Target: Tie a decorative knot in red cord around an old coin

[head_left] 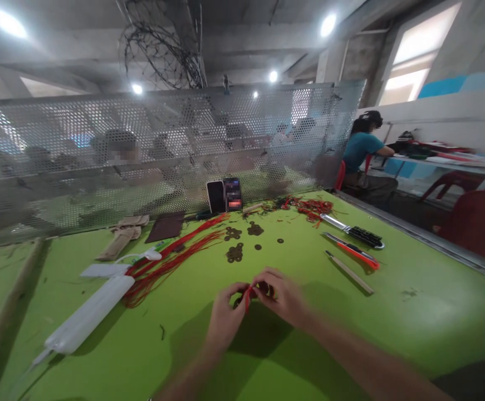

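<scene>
Pinching a red cord point(248, 301) just above the green tabletop point(417, 328), had the left hand point(224, 313) and right hand point(283, 298) meeting on the near side of several clusters of holed discs point(235, 253). Held thumb and fingertips of both hands closed on the cord; could not make out the small dark shape beneath the left thumb.

Had open tabletop to the right as far as a pale wooden-handled tool point(351, 273), an orange-red utility knife point(353, 250) and a black-and-silver tool point(353, 231), all slanting toward the metal edge rail point(430, 241). Had room to the left, too, up to the white bottle point(94, 314) and the red cord bundle point(173, 273). Saw a perforated metal screen point(175, 128) bounding the far edge.

Found green print point(159, 244) beside the bundle, too small to read. Saw two upright phones point(216, 196) near the screen, the right one's display blurred beyond reading.
</scene>
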### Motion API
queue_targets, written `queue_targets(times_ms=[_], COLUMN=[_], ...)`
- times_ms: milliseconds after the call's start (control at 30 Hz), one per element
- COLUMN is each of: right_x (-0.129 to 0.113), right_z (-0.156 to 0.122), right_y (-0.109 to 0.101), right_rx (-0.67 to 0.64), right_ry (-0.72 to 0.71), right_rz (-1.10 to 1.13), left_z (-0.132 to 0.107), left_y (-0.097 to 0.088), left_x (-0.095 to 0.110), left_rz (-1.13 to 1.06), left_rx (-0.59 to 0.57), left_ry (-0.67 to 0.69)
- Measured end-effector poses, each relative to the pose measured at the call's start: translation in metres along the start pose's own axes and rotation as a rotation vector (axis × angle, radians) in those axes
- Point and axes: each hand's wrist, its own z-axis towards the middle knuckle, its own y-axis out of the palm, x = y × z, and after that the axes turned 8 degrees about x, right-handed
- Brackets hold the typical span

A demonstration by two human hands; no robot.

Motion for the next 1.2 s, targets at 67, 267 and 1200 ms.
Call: queue_targets(times_ms=[67,267,1200], right_x=[-0.002,-0.007,-0.009], right_z=[0.0,0.002,0.006], right_y=[0.001,0.001,-0.008], right_rx=[0.002,-0.046,-0.09], right_ry=[0.018,0.124,0.553], right_rz=[-0.003,0.025,0.468], left_z=[-0.001,-0.001,-0.005], left_y=[0.001,0.003,0.004], left_x=[0.001,0.001,0.007], left_rz=[-0.007,-0.03,-0.037], left_rx=[-0.016,-0.034,-0.095], left_ry=[-0.004,-0.029,-0.022])
